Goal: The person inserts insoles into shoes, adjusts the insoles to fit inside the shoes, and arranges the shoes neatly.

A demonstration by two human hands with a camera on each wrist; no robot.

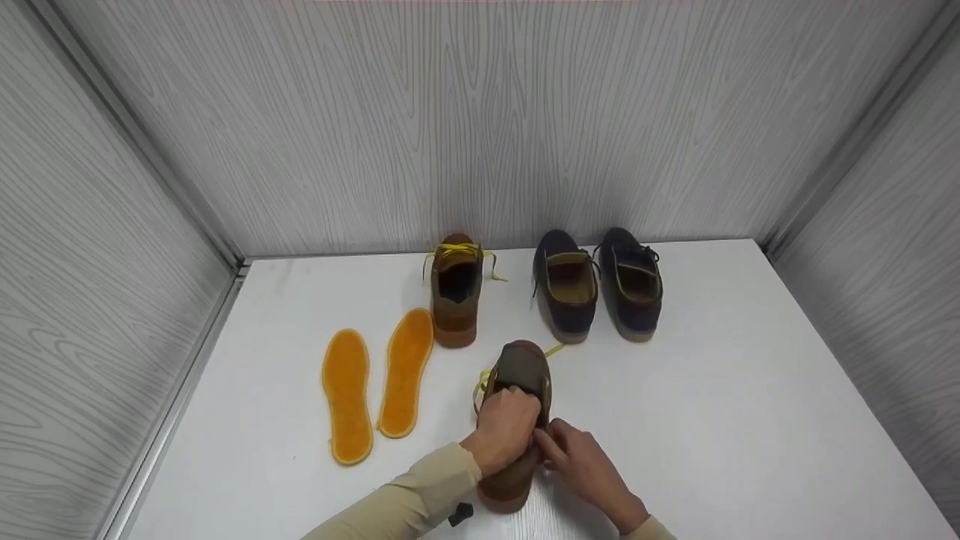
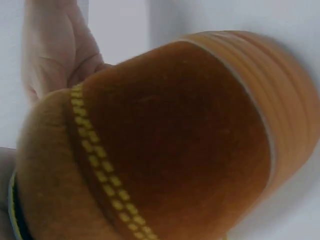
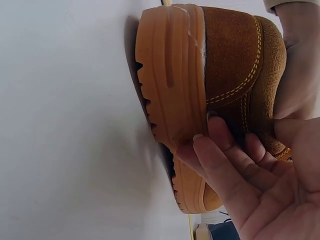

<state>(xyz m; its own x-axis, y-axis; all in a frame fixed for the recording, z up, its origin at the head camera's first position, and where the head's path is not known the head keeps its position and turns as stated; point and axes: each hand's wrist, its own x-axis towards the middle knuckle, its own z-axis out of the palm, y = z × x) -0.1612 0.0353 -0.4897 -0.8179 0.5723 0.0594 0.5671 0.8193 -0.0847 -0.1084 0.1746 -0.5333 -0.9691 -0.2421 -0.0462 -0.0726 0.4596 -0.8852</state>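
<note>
A brown suede shoe [image 1: 506, 480] with a ridged orange-brown sole stands upright on the table, toe pointing away from me. My left hand [image 1: 508, 421] reaches into its opening, and the fingertips are hidden inside. At the shoe's right side is my right hand [image 1: 589, 465]. In the right wrist view, this hand's fingers [image 3: 220, 170] lie along the side of the shoe [image 3: 232, 60] and the thumb is at the collar, gripping it. The left wrist view is mostly filled by the shoe's heel [image 2: 175, 135] with its yellow stitching.
Two orange insoles, a left one [image 1: 349, 397] and a right one [image 1: 406, 375], lie left of the shoe. Behind stands a matching brown shoe [image 1: 455, 315] with yellow laces. Two dark blue shoes, one [image 1: 574, 319] beside the other [image 1: 636, 315], stand near the back wall [image 1: 480, 120].
</note>
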